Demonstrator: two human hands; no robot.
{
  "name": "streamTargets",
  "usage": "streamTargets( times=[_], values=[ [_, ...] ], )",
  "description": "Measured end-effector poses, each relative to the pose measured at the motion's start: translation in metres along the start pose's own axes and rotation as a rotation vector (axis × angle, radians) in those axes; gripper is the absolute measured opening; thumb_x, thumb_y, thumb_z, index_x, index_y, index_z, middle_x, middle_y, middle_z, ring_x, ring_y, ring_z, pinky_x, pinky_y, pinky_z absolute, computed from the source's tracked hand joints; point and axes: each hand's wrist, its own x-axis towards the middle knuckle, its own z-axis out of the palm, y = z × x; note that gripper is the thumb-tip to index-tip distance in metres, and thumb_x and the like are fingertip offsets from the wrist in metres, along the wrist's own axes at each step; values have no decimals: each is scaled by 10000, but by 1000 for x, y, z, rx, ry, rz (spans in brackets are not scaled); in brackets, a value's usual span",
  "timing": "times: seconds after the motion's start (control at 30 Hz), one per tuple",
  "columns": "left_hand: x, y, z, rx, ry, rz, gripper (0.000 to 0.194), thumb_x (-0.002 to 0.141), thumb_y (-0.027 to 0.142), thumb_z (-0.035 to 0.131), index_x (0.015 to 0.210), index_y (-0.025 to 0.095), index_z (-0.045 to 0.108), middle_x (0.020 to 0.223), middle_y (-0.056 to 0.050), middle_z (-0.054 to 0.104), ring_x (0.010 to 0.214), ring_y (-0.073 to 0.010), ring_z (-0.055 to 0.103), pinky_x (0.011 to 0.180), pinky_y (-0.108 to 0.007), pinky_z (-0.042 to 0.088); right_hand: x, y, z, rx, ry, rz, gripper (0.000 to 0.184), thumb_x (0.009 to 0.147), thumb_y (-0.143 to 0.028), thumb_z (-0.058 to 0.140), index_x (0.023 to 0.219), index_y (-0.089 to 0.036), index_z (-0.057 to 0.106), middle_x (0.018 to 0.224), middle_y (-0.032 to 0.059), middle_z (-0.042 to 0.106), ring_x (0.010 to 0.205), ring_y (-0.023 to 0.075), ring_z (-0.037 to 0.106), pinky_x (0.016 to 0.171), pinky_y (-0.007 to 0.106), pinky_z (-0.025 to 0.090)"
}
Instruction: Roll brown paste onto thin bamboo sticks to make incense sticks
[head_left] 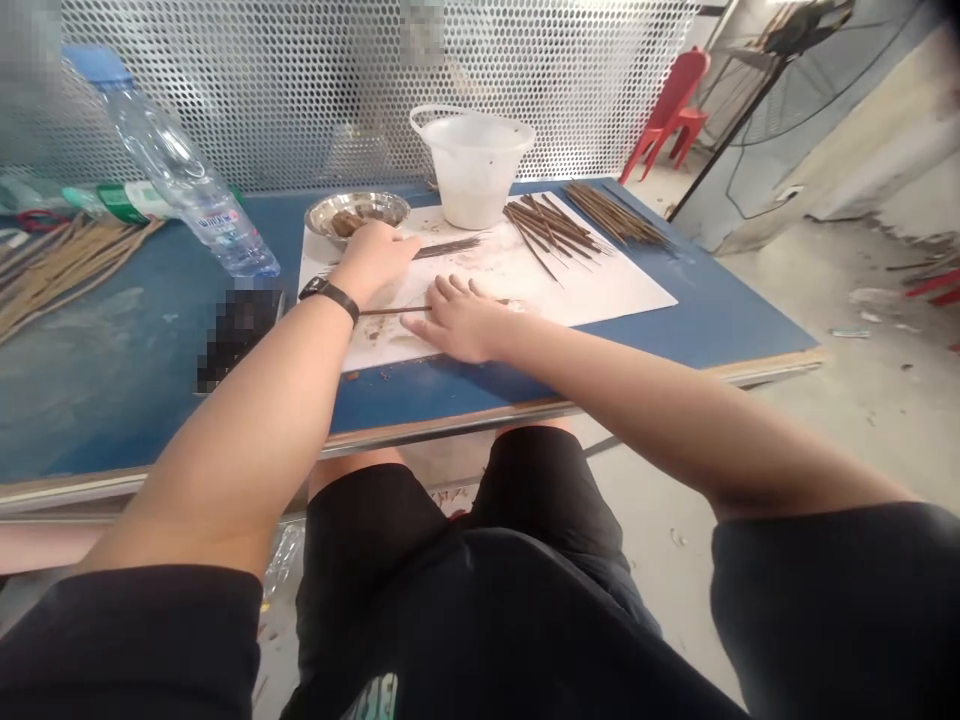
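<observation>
My right hand (457,320) lies flat with fingers spread on a thin brown stick (390,311) that rests on the white sheet (600,285). My left hand (373,258), with a black wristband, sits curled on the sheet just behind it, knuckles up, next to a dark coated stick (446,246). Whether the left fingers hold anything is hidden. A metal bowl (358,210) with brown paste stands just beyond the left hand.
A white plastic bucket (474,165) stands at the back of the sheet. Piles of sticks (555,225) lie to its right, more sticks (615,213) further right. A water bottle (180,175) leans at the left, beside a tan stick bundle (60,265). Perforated metal screen behind.
</observation>
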Motion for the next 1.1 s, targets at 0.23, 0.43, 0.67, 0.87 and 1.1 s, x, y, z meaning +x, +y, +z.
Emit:
streamTargets(
  times=[0.23, 0.43, 0.67, 0.87, 1.1],
  values=[
    [-3, 2, 2, 62, -112, -28, 274, 880, 307, 648, 647, 231, 524, 577, -47, 468, 772, -280, 632, 739, -361, 489, -33, -29, 2, 45, -88, 172, 1229, 947, -910, 59, 1737, 15, 237, 1833, 237, 174, 1697, 495, 71, 1369, 690, 118],
    [-7, 3, -2, 110, -158, -45, 170, 896, 288, 591, 793, 183, 677, 810, -135, 709, 953, -343, 721, 837, -372, 533, -2, -13, -11, -24, -164, 257, 1232, 974, -862, 37, 1716, 113, 166, 1823, 303, 90, 1700, 481, 23, 1371, 647, 113],
    [0, -2, 3, 119, -177, -36, 232, 890, 360, 609, 909, 166, 735, 968, -184, 793, 1003, -362, 742, 866, -371, 545, -43, -24, -13, 6, -193, 204, 1239, 968, -881, 49, 1730, 92, 130, 1829, 280, 46, 1707, 450, 15, 1387, 600, 96],
    [3, -2, 6, 133, -171, -31, 341, 870, 388, 640, 1037, 124, 776, 1042, -231, 803, 1103, -416, 742, 909, -398, 547, -33, -8, -7, 13, -146, 205, 1210, 988, -863, 71, 1723, 94, 160, 1828, 283, 66, 1707, 450, 13, 1386, 611, 96],
    [5, -4, 8, 208, -181, -32, 493, 821, 420, 656, 1151, 81, 797, 1165, -278, 804, 1160, -424, 733, 908, -375, 552, -32, 12, -8, -23, -115, 145, 1199, 985, -878, 88, 1724, 56, 222, 1824, 273, 119, 1706, 449, 49, 1379, 628, 117]
  ],
)
